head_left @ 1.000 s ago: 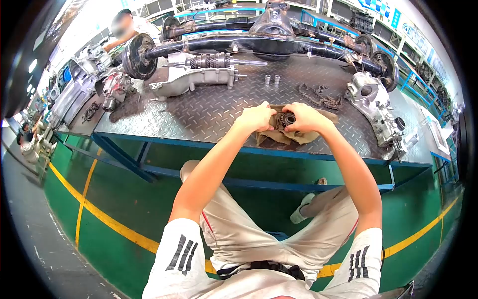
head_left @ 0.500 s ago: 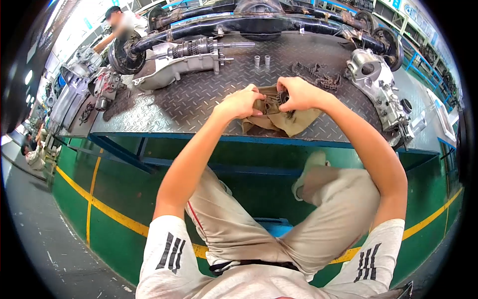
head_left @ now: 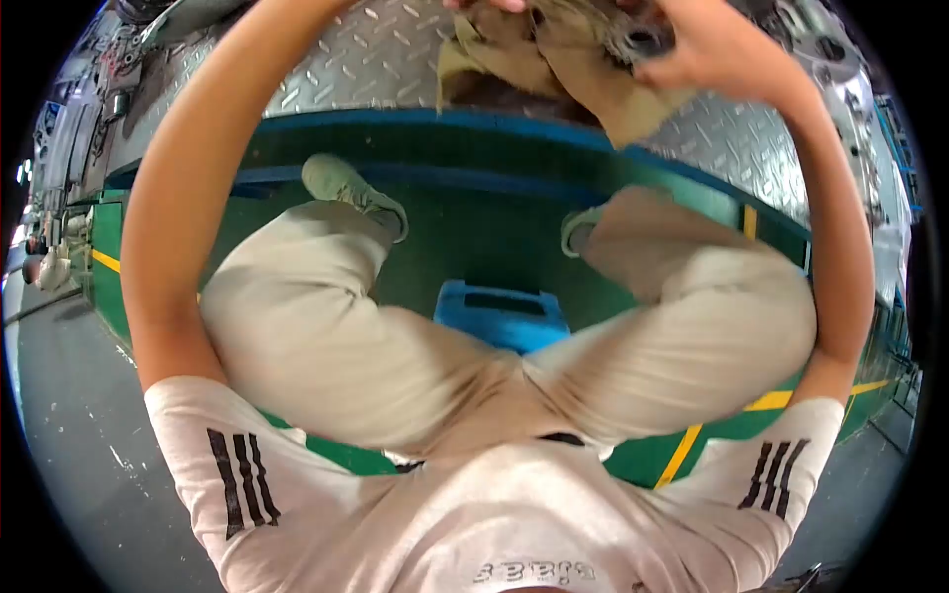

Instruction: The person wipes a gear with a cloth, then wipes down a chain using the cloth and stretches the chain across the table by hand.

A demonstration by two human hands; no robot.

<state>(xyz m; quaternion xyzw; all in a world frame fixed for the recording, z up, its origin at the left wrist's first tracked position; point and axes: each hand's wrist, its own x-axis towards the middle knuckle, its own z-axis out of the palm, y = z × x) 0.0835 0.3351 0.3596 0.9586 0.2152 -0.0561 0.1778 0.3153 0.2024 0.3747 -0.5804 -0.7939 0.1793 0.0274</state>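
A brown cloth [head_left: 524, 59] lies crumpled at the edge of the metal bench top [head_left: 346, 59]. Between the thumb and fingers of my right hand [head_left: 707, 49] is a dark ring-shaped gear part [head_left: 643, 42], held over the right side of the cloth. Only some fingertips of my left hand [head_left: 489, 4] show, at the top edge of the view by the cloth's upper left; the rest of that hand is cut off, and whether it grips anything cannot be seen.
A blue stool [head_left: 502, 311] stands between my legs, under the bench's blue front edge [head_left: 435, 119]. Metal housings [head_left: 825, 49] sit at the bench's right. Further parts line the far left. A seated person [head_left: 49, 269] is at the far left.
The view has tilted down, so the axles and most bench parts have left the frame. The gear part, in my right hand, has come away from the cloth's middle toward the right.
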